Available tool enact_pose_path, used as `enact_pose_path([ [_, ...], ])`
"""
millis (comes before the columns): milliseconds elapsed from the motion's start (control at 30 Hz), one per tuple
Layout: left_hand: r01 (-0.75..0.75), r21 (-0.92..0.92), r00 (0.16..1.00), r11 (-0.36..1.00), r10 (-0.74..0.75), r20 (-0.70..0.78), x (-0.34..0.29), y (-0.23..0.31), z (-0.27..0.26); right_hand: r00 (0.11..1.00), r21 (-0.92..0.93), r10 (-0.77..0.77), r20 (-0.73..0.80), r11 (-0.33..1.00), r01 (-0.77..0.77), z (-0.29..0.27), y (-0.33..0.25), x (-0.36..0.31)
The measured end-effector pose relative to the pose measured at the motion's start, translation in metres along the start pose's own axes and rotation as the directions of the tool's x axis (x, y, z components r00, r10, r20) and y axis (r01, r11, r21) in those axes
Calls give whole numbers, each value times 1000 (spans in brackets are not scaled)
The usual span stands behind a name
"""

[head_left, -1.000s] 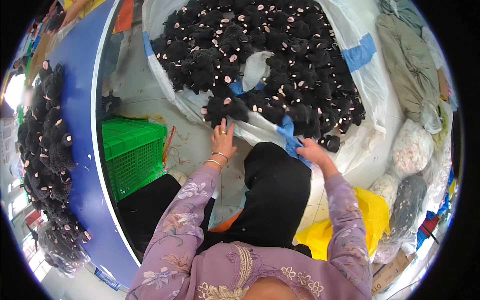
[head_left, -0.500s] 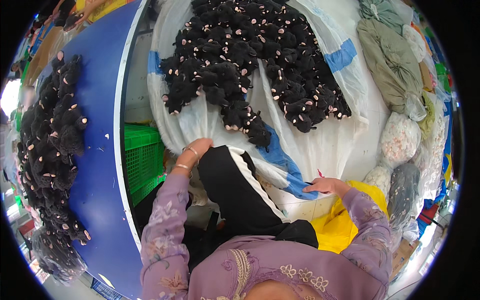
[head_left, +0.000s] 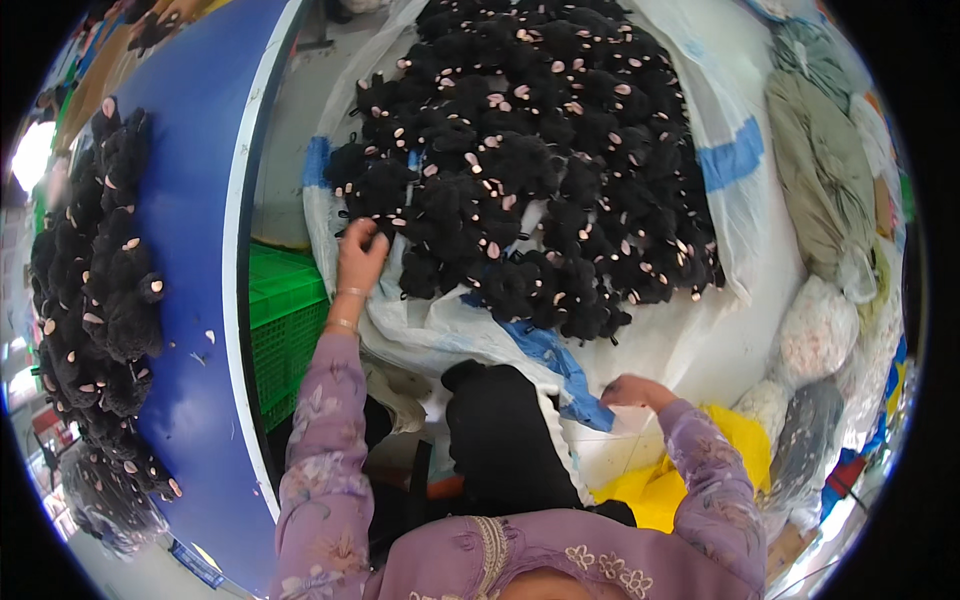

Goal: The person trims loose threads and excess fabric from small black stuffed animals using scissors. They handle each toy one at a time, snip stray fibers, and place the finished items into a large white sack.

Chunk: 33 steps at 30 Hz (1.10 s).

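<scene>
Many small black plush toys (head_left: 560,150) with pink and cream tips lie heaped on a white woven plastic sheet (head_left: 735,250) with blue bands. My left hand (head_left: 360,260) reaches to the left edge of the heap, thumb apart from the fingers, its fingertips against a black plush. Whether it grips that plush is hard to see. My right hand (head_left: 642,392) is closed at the sheet's near edge, beside the blue strip (head_left: 570,385); a pale flap shows below its fingers. My black-clad knee (head_left: 505,430) rises between my arms.
On the left stands a blue table (head_left: 200,330) with a white edge, bearing a row of black plush toys (head_left: 110,290). Green plastic crates (head_left: 285,330) sit beneath it. Stuffed sacks (head_left: 815,180) line the right side. A yellow bag (head_left: 650,490) lies under my right forearm.
My left hand has let go of the sheet's near edge and moved forward to the plush heap. The heap now spreads nearer to me. My right hand stays at the sheet's edge.
</scene>
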State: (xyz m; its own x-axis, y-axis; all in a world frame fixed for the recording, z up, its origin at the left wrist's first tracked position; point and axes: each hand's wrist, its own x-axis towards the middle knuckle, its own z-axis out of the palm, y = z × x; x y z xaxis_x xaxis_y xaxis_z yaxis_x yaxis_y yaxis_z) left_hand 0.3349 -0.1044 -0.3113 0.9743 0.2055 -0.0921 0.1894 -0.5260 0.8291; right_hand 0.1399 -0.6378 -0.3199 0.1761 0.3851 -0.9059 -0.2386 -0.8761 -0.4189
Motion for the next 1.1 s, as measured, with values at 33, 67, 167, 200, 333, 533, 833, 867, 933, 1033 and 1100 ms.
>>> enact_pose_path([
  [33, 9, 126, 975, 992, 19, -220, 23, -13, -2, 976, -58, -159, -146, 987, 152, -14, 16, 17],
  [67, 69, 298, 933, 952, 43, -356, 44, -36, -5, 949, 126, 28, -313, 992, 12, -40, -9, 14],
  [167, 304, 460, 847, 834, -15, -532, 91, -126, -18, 751, 232, 5, -661, 953, 197, -104, -72, 28],
  [200, 395, 496, 816, 773, -47, -577, 102, -150, -21, 645, 204, -29, -763, 937, 283, -116, -90, 36],
  [333, 705, 292, 699, 647, -562, -443, 115, -214, -22, 361, -86, -268, -893, 890, 448, -150, -159, 70],
  [533, 401, -786, 654, 471, -748, -115, 134, -127, -36, 238, -95, -198, -951, 918, 386, -187, -215, 138],
  [833, -351, -651, 623, 673, -351, -699, 101, -10, -203, 499, 162, -58, -865, 908, 387, -237, -362, 302],
  [867, -404, -636, 610, 657, -325, -723, 105, 17, -189, 506, 118, -142, -851, 886, 447, -241, -381, 322],
  [933, -481, -602, 601, 637, -260, -756, 114, 41, -193, 501, -150, -512, -698, 789, 596, -246, -411, 358],
  [1033, -509, -602, 578, 615, -275, -769, 129, 15, -214, 489, -180, -576, -655, 747, 640, -235, -447, 345],
  [1100, -493, -590, 516, 639, -330, -790, 139, 15, -195, 568, -80, -438, -697, 835, 545, -232, -446, 300],
])
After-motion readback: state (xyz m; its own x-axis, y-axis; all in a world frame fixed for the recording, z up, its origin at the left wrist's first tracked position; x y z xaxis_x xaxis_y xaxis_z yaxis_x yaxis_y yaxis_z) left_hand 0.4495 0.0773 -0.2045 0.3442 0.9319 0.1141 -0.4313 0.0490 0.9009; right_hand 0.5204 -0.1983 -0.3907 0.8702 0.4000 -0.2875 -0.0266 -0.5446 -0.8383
